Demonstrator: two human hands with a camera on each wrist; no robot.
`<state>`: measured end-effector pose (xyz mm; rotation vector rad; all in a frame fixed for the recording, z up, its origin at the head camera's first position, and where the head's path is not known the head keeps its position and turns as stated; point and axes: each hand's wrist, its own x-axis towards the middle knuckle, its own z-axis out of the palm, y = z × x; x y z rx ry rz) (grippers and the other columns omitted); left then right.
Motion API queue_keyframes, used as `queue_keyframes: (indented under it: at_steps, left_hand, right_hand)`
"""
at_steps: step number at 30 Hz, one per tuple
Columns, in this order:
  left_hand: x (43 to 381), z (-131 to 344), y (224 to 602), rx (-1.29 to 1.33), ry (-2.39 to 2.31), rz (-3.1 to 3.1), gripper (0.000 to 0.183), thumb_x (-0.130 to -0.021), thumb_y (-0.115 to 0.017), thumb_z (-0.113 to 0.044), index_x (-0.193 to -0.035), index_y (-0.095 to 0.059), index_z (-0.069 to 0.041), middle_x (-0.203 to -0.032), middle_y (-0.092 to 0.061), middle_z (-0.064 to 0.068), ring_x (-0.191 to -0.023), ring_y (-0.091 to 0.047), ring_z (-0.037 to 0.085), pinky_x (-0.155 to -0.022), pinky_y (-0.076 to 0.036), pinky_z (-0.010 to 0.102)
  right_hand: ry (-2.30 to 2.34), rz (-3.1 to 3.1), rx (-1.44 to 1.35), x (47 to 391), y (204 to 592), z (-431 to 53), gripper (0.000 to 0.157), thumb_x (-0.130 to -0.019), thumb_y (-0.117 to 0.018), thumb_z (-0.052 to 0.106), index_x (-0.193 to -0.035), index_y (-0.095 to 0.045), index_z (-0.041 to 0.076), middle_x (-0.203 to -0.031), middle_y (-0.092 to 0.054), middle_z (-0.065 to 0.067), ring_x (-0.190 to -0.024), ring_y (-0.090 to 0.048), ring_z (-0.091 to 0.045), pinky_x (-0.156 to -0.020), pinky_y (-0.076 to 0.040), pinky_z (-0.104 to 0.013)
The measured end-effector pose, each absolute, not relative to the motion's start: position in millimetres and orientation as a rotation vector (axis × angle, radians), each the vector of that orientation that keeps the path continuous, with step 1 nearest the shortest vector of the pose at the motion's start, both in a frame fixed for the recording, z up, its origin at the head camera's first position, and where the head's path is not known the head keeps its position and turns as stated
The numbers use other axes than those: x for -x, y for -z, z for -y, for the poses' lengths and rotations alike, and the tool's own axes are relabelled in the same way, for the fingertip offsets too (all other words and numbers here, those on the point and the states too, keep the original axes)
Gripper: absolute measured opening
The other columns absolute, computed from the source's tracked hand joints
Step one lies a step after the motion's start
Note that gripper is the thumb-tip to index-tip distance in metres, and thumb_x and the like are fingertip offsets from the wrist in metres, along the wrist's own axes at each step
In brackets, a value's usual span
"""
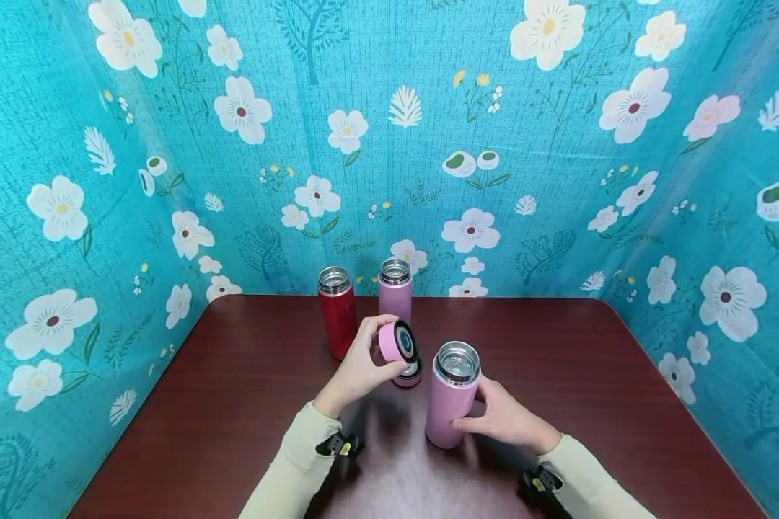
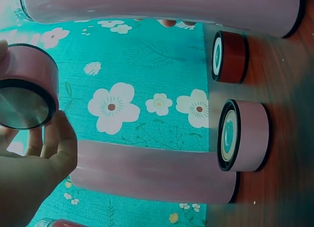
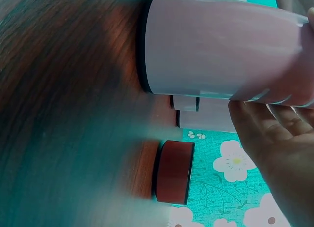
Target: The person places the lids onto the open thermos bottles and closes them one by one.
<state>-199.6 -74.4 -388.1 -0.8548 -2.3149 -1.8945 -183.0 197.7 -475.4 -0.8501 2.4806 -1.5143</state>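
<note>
In the head view, my left hand (image 1: 360, 366) pinches a pink bottle lid (image 1: 392, 343) between thumb and fingers, its dark-rimmed inner side tilted to the right. My right hand (image 1: 508, 416) grips an uncapped pink thermos bottle (image 1: 451, 411) upright on the table, fingers wrapped round its right side. The bottle's steel mouth (image 1: 458, 362) faces up. Close behind the held lid, another pink lid (image 2: 252, 136) rests on the table, partly covered in the head view. A red lid (image 3: 174, 172) also stands there; the gripped bottle hides it from the head view.
An uncapped red thermos bottle (image 1: 339, 317) and a second uncapped pink bottle (image 1: 396, 295) stand near the back edge of the dark wood table (image 1: 234, 404). A blue flowered cloth (image 1: 389, 166) hangs behind the table and along both sides.
</note>
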Motion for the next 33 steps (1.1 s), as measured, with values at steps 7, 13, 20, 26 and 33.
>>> queue_keyframes:
  at_steps: [7,13,20,26,33]
  left_hand:
    - [202,71,388,0.822,2.039,2.241,0.067,-0.075,-0.069,0.006,-0.131,-0.032,0.007,-0.123,-0.044,0.019,-0.108,-0.046,0.025,-0.086,-0.05,0.037]
    - [202,71,385,0.867,1.957,2.244,0.061,-0.076,-0.07,0.003,-0.128,-0.038,0.007,-0.11,-0.05,0.018,-0.097,-0.048,0.031,-0.079,-0.048,0.043]
    - [201,69,379,0.929,1.894,2.213,0.06,-0.078,-0.068,0.0,-0.131,-0.042,0.005,-0.11,-0.049,0.018,-0.095,-0.046,0.036,-0.075,-0.045,0.047]
    - [200,67,376,0.931,1.92,2.237,0.059,-0.078,-0.069,0.0,-0.132,-0.043,0.005,-0.118,-0.049,0.021,-0.104,-0.049,0.034,-0.083,-0.049,0.045]
    - [200,65,371,0.878,1.946,2.313,0.066,-0.079,-0.071,0.0,-0.136,-0.038,0.005,-0.132,-0.047,0.02,-0.121,-0.044,0.03,-0.098,-0.04,0.046]
  right_hand:
    - [1.531,-2.49,0.889,183,475,-196,0.071,-0.076,-0.08,0.03,-0.135,-0.041,0.019,-0.127,-0.053,0.001,-0.113,-0.054,-0.016,-0.093,-0.046,-0.031]
    - [1.533,-2.48,0.864,183,476,-196,0.071,-0.076,-0.08,0.029,-0.135,-0.041,0.02,-0.128,-0.053,0.001,-0.113,-0.054,-0.016,-0.093,-0.046,-0.031]
    - [1.52,-2.475,0.834,177,463,-193,0.071,-0.076,-0.08,0.021,-0.135,-0.041,0.013,-0.127,-0.054,-0.002,-0.112,-0.054,-0.014,-0.092,-0.046,-0.029]
    - [1.512,-2.488,0.819,179,466,-193,0.073,-0.076,-0.081,0.021,-0.136,-0.04,0.013,-0.127,-0.054,-0.002,-0.112,-0.054,-0.015,-0.092,-0.046,-0.029]
    - [1.539,-2.463,0.848,184,477,-196,0.074,-0.076,-0.081,0.029,-0.136,-0.04,0.02,-0.128,-0.053,0.001,-0.113,-0.055,-0.018,-0.093,-0.046,-0.032]
